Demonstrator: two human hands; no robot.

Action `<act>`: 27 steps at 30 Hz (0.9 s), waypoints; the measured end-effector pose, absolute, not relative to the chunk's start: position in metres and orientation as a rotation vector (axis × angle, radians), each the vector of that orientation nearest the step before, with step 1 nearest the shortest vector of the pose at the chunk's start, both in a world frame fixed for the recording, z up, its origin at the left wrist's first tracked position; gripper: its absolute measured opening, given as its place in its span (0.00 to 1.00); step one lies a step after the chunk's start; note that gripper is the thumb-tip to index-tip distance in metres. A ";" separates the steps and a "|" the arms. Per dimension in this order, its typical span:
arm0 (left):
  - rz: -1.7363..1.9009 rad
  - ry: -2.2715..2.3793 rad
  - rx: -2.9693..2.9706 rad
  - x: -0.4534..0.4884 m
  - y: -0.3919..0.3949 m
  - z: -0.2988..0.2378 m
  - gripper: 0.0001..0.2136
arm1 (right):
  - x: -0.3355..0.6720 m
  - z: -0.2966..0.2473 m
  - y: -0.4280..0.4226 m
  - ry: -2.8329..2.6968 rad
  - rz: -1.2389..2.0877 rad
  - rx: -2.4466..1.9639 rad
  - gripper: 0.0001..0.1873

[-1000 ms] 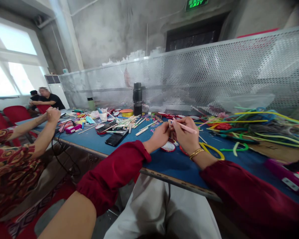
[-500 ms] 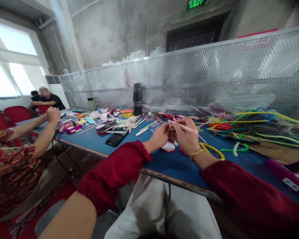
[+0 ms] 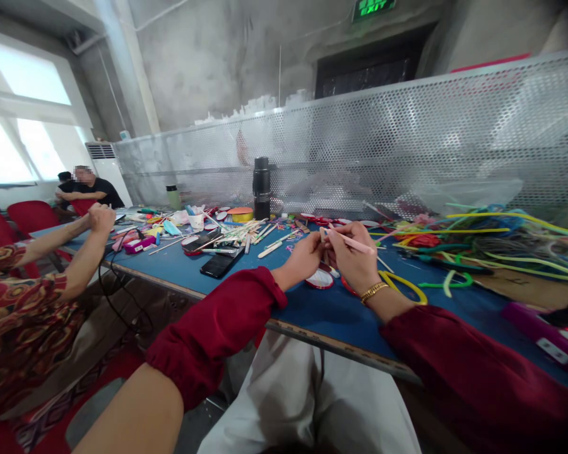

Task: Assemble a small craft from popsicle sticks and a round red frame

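My left hand (image 3: 303, 257) and my right hand (image 3: 353, 260) meet above the blue table (image 3: 246, 287), both in dark red sleeves. My right hand grips a thin pale pink stick (image 3: 353, 242) that points right and slightly down; a gold bracelet (image 3: 373, 291) sits on that wrist. My left hand pinches the stick's left end with closed fingers. Under the hands lies a small round red-rimmed disc (image 3: 320, 279), and a yellow loop (image 3: 404, 285) lies just right of it.
A black phone (image 3: 221, 262), scattered wooden sticks (image 3: 246, 232) and a black bottle (image 3: 260, 187) lie left of my hands. Coloured tubing (image 3: 497, 243) piles at the right. A perforated metal screen (image 3: 407, 139) backs the table. A person's hands (image 3: 99, 217) work at the left.
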State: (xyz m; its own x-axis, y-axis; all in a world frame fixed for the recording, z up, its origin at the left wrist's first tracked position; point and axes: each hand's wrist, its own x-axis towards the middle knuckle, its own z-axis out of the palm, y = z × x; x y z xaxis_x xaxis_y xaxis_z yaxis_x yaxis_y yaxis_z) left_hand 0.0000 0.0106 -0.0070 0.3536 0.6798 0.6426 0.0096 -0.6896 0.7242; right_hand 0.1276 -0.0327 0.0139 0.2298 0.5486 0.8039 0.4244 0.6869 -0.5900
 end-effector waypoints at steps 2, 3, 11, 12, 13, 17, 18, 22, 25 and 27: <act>1.360 0.580 1.981 0.000 0.010 -0.007 0.12 | 0.127 0.014 -0.033 -1.397 0.107 -0.877 0.09; 1.352 0.573 1.976 0.000 0.009 -0.007 0.11 | 0.127 0.015 -0.034 -1.401 0.112 -0.872 0.09; 1.318 0.592 1.987 0.000 0.007 -0.004 0.12 | 0.123 0.020 -0.039 -1.395 0.098 -0.878 0.10; 1.324 0.592 1.995 -0.001 0.007 -0.003 0.12 | 0.123 0.020 -0.039 -1.390 0.099 -0.881 0.10; 1.330 0.591 2.001 -0.001 0.007 -0.003 0.12 | 0.123 0.020 -0.039 -1.386 0.101 -0.882 0.10; 1.351 0.590 1.999 -0.001 0.007 -0.003 0.11 | 0.123 0.022 -0.041 -1.398 0.096 -0.892 0.10; 1.354 0.588 1.993 -0.001 0.007 -0.004 0.11 | 0.123 0.023 -0.042 -1.402 0.096 -0.892 0.10; 1.333 0.594 1.956 -0.001 0.005 -0.004 0.10 | 0.122 0.023 -0.044 -1.409 0.096 -0.876 0.10; 1.315 0.586 1.928 0.000 0.003 -0.003 0.10 | 0.123 0.021 -0.040 -1.404 0.092 -0.873 0.11; 1.315 0.586 1.921 0.000 0.002 -0.002 0.10 | 0.125 0.019 -0.037 -1.404 0.100 -0.873 0.11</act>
